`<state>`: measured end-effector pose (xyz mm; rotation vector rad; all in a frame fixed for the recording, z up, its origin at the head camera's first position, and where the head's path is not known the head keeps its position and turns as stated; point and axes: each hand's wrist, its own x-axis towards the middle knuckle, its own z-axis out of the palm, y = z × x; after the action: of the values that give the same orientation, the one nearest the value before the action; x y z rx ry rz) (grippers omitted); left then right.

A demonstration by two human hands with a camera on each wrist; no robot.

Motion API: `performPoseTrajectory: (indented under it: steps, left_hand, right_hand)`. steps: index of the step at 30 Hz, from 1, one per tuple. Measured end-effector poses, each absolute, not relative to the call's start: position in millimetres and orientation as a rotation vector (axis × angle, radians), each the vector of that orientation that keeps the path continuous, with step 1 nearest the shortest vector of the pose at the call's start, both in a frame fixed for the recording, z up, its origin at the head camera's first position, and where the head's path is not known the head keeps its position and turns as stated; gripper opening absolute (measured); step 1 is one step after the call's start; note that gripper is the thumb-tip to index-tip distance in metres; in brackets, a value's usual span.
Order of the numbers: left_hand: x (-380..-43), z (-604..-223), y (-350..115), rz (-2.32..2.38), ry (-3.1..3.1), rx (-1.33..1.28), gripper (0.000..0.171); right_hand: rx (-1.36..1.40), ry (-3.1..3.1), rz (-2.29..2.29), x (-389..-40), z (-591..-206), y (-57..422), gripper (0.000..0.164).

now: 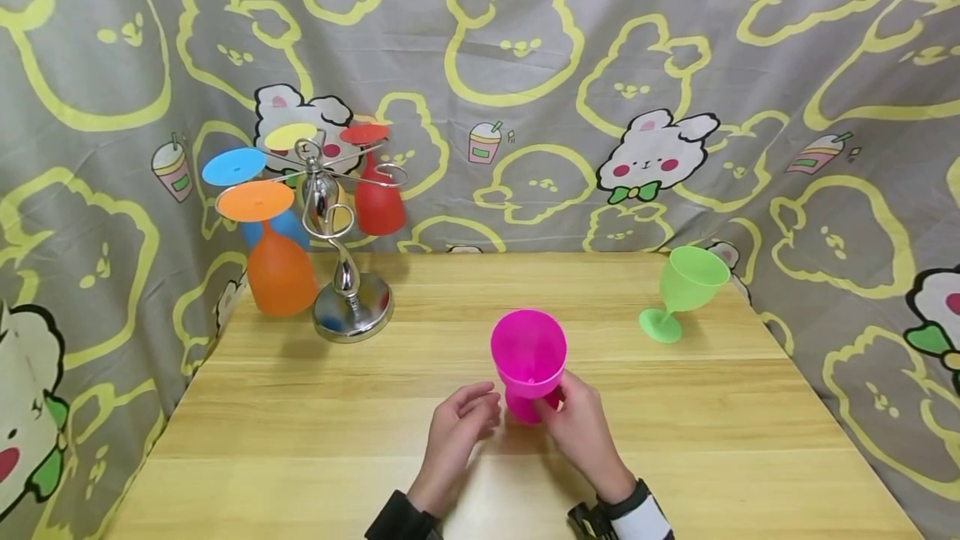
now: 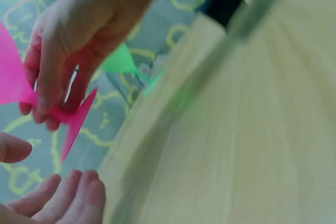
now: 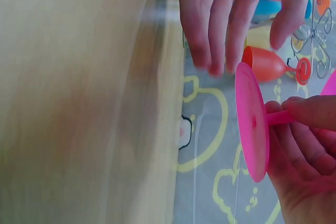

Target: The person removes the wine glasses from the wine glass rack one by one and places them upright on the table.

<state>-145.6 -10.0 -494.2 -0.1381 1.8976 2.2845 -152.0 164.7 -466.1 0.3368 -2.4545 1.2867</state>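
A bright pink goblet point(image 1: 528, 352) is held upright above the front middle of the table, its bowl facing the head camera. My right hand point(image 1: 588, 432) pinches its stem between thumb and fingers, as the right wrist view shows beside the round pink foot point(image 3: 252, 124). Just left of the goblet is my left hand point(image 1: 461, 432), fingers extended and slightly bent, holding nothing. In the left wrist view, the left fingers point(image 2: 68, 198) are below the goblet's foot with a gap between.
A chrome stemware rack point(image 1: 348, 273) stands at the back left, with orange point(image 1: 281, 273), blue, yellow and red point(image 1: 378, 202) goblets hanging upside down. A green goblet point(image 1: 690, 277) stands upright at the back right. Patterned grey cloth point(image 1: 517, 190) surrounds the wooden table point(image 1: 300, 457).
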Motion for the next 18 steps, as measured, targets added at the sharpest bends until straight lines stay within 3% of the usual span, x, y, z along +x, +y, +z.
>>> performPoseTrajectory:
  steps: [9, 18]
  left_hand:
    - [-152, -480, -33, 1.451, 3.048, 0.054, 0.054]
    - [-156, -486, -52, 0.729, 3.44, 0.227, 0.067]
  right_hand:
    - [0.258, -2.447, 1.214, -160, -468, 188, 0.029]
    - [0.178, -2.438, 1.191, -169, -478, 224, 0.034]
